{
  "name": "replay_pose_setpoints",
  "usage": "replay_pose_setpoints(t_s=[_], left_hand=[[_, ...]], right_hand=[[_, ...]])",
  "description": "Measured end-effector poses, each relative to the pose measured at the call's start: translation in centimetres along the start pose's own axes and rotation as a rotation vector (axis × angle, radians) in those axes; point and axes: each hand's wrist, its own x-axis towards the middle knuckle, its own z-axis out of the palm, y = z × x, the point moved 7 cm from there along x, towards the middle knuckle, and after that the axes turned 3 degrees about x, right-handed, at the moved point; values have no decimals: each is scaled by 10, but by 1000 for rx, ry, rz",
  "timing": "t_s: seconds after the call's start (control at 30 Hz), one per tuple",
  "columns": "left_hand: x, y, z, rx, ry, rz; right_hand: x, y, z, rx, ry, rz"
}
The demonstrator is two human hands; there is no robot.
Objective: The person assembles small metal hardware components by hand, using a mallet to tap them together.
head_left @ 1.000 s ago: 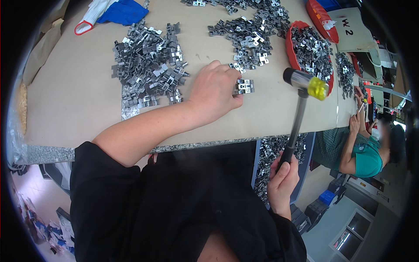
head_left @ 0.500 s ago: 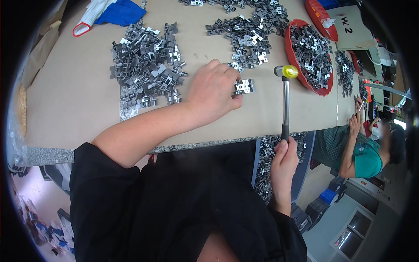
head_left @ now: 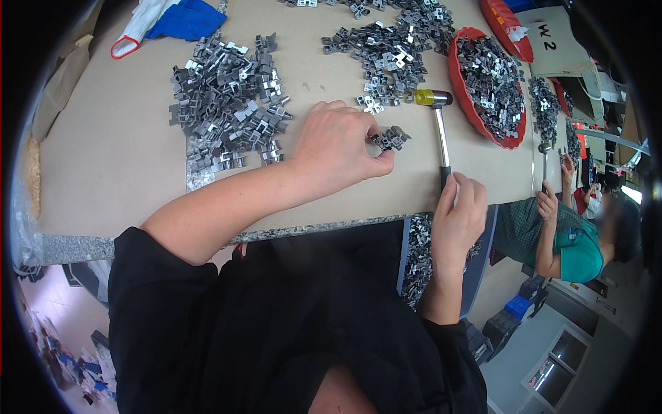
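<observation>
Between the thumb and fingers of my left hand (head_left: 338, 143) is a small grey metal bracket (head_left: 392, 139), held just above or on the table. My right hand (head_left: 460, 217), near the table's front edge, has its fingers closed round the end of the black grip of a hammer (head_left: 443, 134). The hammer has a silver shaft and a head with one yellow and one dark face. Its head points away from me, short of the red tray; whether it touches the table I cannot tell.
Piles of metal brackets (head_left: 231, 103) lie left of my left hand, and more brackets (head_left: 393, 58) lie beyond it. A red tray (head_left: 454, 69) full of parts stands right. A blue-and-white glove (head_left: 183, 19) lies far left. At right, a co-worker in green (head_left: 579, 252) holds another hammer.
The hammer has turned over, its yellow face now leftward, and moved slightly left and away from me. My right hand has moved up with it. The bracket in my left hand is turned differently.
</observation>
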Motion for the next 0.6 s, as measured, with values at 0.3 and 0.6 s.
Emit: replay_pose_setpoints(t_s=[0.3,0.6], left_hand=[[-4,5,0,43,10,46],[-12,34,-11,369,148,309]], right_hand=[[22,-35,70,1246,-527,569],[87,39,-11,801,428,143]])
